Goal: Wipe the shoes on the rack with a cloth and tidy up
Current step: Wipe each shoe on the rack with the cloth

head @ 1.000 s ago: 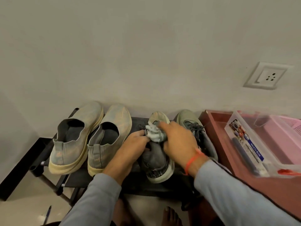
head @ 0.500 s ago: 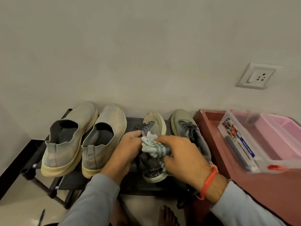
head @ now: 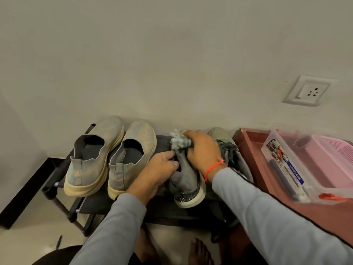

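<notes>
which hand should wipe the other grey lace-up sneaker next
Right. The right hand already grips the crumpled pale cloth, and the other grey lace-up sneaker lies right beside it. The left hand steadies the current grey sneaker.

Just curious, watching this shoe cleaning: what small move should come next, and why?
Probably draw the cloth back from the toe toward the heel. The right hand grips it bunched at the front of the grey shoe, the left hand steadies that shoe at its collar on the rack, and the heel end lies uncovered.
</notes>
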